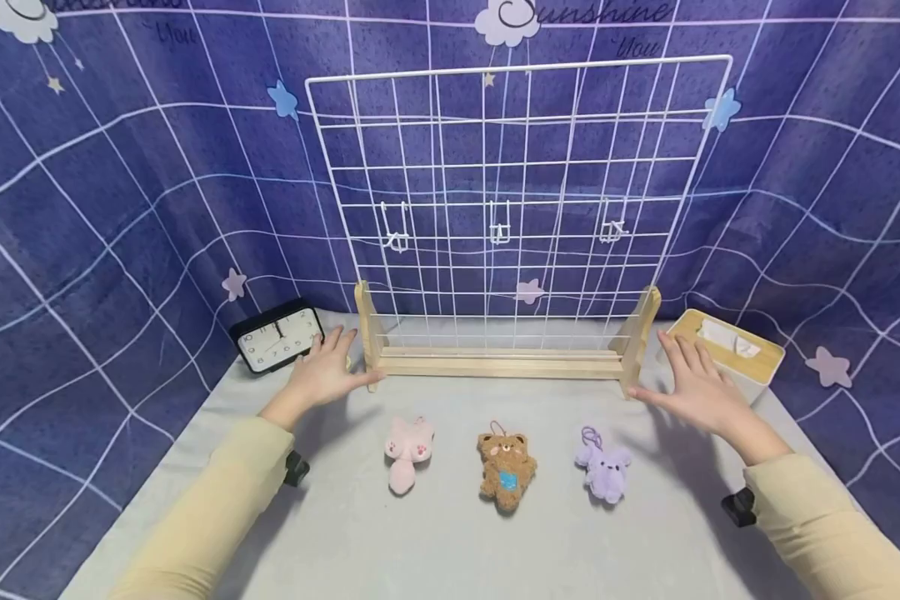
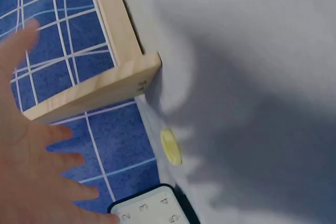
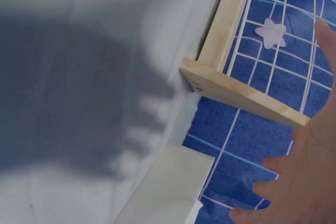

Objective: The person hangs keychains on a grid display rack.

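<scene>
A white wire grid rack (image 1: 506, 158) stands upright in a wooden base (image 1: 495, 367), with three white hooks hung on its mesh, the middle hook (image 1: 499, 233) among them. My left hand (image 1: 322, 375) is spread beside the base's left end, fingers straight and holding nothing. At the opposite end, my right hand (image 1: 696, 387) is spread in the same way. On the table in front lie three plush keychains: a pink plush (image 1: 408, 454), a brown bear (image 1: 506, 471) with a blue patch, and a purple plush (image 1: 604, 468). Each has a cord loop.
Behind the left hand a black-framed clock (image 1: 279, 335) leans back. A tissue box (image 1: 727, 342) with a wooden lid stands by the right hand. In the left wrist view a small yellow disc (image 2: 171, 146) lies near the clock. Blue patterned curtain (image 1: 120, 208) surrounds the table.
</scene>
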Tool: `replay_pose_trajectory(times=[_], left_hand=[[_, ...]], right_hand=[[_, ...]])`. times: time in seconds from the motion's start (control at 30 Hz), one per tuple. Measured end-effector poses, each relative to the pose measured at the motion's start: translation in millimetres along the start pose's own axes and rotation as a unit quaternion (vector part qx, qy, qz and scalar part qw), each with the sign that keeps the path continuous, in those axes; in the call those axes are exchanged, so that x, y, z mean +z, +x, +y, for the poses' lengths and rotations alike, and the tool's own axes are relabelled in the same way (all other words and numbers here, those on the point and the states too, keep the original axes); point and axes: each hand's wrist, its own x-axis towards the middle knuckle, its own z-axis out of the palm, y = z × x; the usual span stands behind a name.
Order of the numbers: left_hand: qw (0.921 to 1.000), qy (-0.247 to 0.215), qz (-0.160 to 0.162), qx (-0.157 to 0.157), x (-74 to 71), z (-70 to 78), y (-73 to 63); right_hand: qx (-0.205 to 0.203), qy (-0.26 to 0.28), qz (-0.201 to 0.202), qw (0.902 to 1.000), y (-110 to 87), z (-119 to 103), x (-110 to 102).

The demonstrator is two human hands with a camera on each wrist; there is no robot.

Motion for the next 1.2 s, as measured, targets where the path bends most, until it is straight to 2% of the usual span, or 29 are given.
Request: replay_pose_trajectory(times=[0.1, 0.17, 0.27, 0.33, 0.43, 0.57, 0.7, 0.83, 1.03, 1.2], left_hand=[[0.9981, -0.057, 0.019, 0.011, 4.4, -1.4, 4.2], [0.9938, -0.106, 0.031, 0.013, 7.4, -1.8, 7.6], [0.9846, -0.17, 0.04, -0.001, 10.6, -0.9, 14.1], [0.9772, -0.208, 0.04, -0.018, 12.5, -0.1, 18.3], [0.9615, -0.269, 0.044, -0.034, 16.5, 0.4, 23.9], [0.9317, -0.356, 0.059, -0.042, 25.3, -0.1, 29.9], [0.909, -0.408, 0.067, -0.052, 35.2, -0.6, 33.9], [0.8977, -0.43, 0.079, -0.053, 42.2, 0.1, 36.2], [0.8858, -0.45, 0.099, -0.052, 47.5, 2.6, 41.7], [0.8848, -0.449, 0.113, -0.051, 51.2, 4.6, 44.3]], right_hand=[[-0.013, 0.022, 0.037, 0.999, 1.6, -1, 1], [-0.028, 0.038, 0.067, 0.9967, 2.7, -2, 1], [-0.042, 0.054, 0.098, 0.9928, 2.6, -3, 1], [-0.055, 0.059, 0.099, 0.9918, 2.2, -4, 0], [-0.077, 0.092, 0.073, 0.9901, 3.1, -7, 1], [-0.095, 0.166, 0.015, 0.9814, 7.7, -13, 7], [-0.099, 0.211, -0.026, 0.9721, 11.6, -17, 19], [-0.105, 0.228, -0.048, 0.9669, 14.9, -19, 31], [-0.116, 0.229, -0.087, 0.9624, 23.2, -17, 43], [-0.148, 0.232, -0.112, 0.9548, 23.2, -19, 51]])
